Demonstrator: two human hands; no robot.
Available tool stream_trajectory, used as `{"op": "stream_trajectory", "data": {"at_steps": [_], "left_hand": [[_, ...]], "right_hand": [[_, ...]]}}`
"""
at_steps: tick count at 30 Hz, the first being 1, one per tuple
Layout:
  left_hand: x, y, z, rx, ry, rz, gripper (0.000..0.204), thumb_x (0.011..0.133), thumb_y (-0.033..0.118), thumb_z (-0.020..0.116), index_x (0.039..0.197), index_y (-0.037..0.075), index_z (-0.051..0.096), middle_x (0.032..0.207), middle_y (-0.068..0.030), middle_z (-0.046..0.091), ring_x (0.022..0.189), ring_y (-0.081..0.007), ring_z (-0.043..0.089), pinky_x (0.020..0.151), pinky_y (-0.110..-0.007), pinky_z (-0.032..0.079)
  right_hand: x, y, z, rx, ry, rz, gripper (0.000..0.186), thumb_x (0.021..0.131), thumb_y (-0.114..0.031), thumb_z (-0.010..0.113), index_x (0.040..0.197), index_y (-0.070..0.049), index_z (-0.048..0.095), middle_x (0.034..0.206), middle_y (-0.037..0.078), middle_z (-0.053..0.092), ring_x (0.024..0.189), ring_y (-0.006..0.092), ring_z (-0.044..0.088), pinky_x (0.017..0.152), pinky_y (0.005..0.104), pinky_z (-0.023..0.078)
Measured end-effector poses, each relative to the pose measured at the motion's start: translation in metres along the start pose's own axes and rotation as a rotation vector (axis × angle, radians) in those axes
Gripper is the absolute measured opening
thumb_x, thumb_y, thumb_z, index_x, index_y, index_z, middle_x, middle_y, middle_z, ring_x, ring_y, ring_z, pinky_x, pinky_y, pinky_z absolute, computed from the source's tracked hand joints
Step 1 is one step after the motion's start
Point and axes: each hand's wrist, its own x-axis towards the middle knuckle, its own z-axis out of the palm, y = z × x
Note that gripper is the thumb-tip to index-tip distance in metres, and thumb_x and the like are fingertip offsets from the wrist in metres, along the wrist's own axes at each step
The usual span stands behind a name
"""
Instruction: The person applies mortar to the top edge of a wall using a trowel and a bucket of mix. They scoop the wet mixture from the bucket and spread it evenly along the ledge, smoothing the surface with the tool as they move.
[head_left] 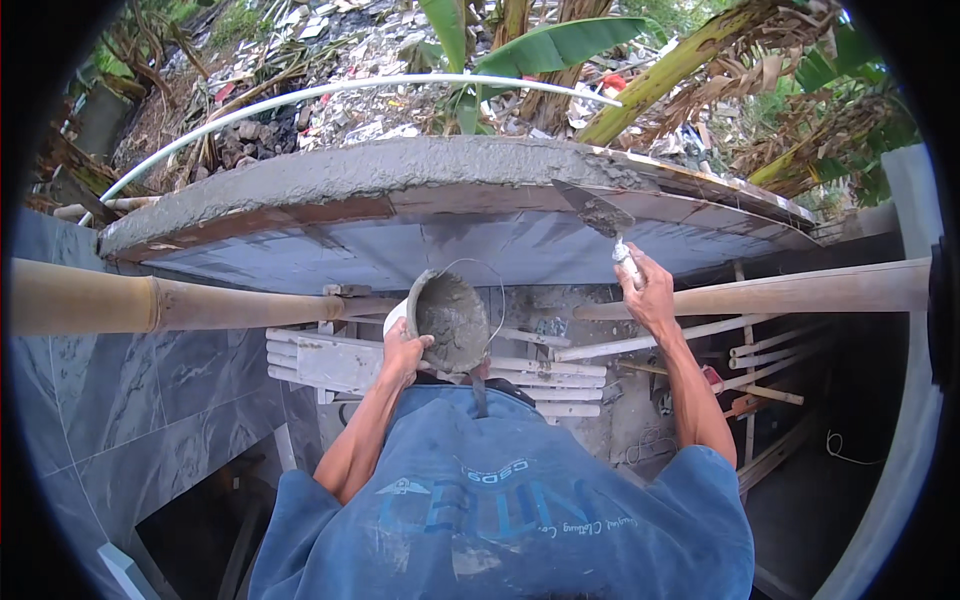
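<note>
My left hand (405,352) is closed on the rim of a bucket (397,310), its thumb over the edge. The bucket tilts so that its inside faces up, and grey wet mortar (452,318) coats the walls and bottom. A thin wire handle (503,290) loops out at its right. In my right hand (652,292) is a pointing trowel, gripped by its mortar-smeared white handle (627,262). The trowel blade (598,208), with mortar on it, is in front of the wall's upper edge. Fresh mortar (350,168) covers most of the wall top; its right part is rougher.
Bamboo poles (200,305) cross at left and right (780,288). Below lie white slats (560,380) and a board (340,362). A white pipe (330,88) arches beyond the wall, near banana plants (560,50) and scattered rubble (370,50). Grey marbled tiles (150,390) face the left side.
</note>
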Motion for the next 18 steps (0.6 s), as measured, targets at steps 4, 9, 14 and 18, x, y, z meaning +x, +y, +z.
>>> {"op": "stream_trajectory", "data": {"at_steps": [4, 9, 14, 18], "left_hand": [[-0.003, 0.005, 0.000, 0.148, -0.083, 0.045, 0.046, 0.074, -0.010, 0.060, 0.118, 0.003, 0.054, 0.094, -0.0099, 0.062, 0.067, -0.0168, 0.061, 0.041, -0.028, 0.050], [-0.001, 0.011, 0.021, 0.304, -0.208, 0.398, 0.038, 0.072, -0.013, 0.059, 0.107, 0.000, 0.056, 0.091, -0.0081, 0.062, 0.067, -0.0154, 0.061, 0.043, -0.026, 0.050], [-0.040, 0.062, 0.042, 0.153, -0.278, 0.192, 0.038, 0.072, -0.014, 0.060, 0.106, 0.003, 0.057, 0.090, -0.0054, 0.061, 0.076, -0.0121, 0.059, 0.059, -0.024, 0.049], [-0.020, 0.031, 0.048, 0.375, -0.310, 0.371, 0.040, 0.071, -0.014, 0.060, 0.108, 0.002, 0.058, 0.086, -0.0046, 0.060, 0.073, -0.0112, 0.055, 0.059, -0.025, 0.046]], "right_hand": [[-0.048, -0.075, 0.032, -0.133, -0.541, 0.020, 0.040, 0.081, -0.019, 0.067, 0.119, -0.007, 0.064, 0.093, 0.016, 0.068, 0.081, 0.0370, 0.067, 0.070, 0.0435, 0.054], [-0.054, -0.095, 0.128, -0.451, -0.521, 0.122, 0.026, 0.081, -0.016, 0.062, 0.099, 0.002, 0.060, 0.087, 0.021, 0.067, 0.076, 0.0348, 0.070, 0.069, 0.0452, 0.057], [-0.067, -0.135, 0.086, -0.366, -0.631, -0.125, 0.026, 0.083, -0.013, 0.057, 0.105, 0.000, 0.060, 0.090, 0.022, 0.068, 0.078, 0.0319, 0.071, 0.063, 0.0409, 0.057], [-0.054, -0.096, 0.065, -0.494, -0.498, 0.173, 0.028, 0.076, -0.012, 0.063, 0.100, 0.002, 0.063, 0.083, 0.022, 0.069, 0.076, 0.0352, 0.071, 0.066, 0.0439, 0.058]]}}
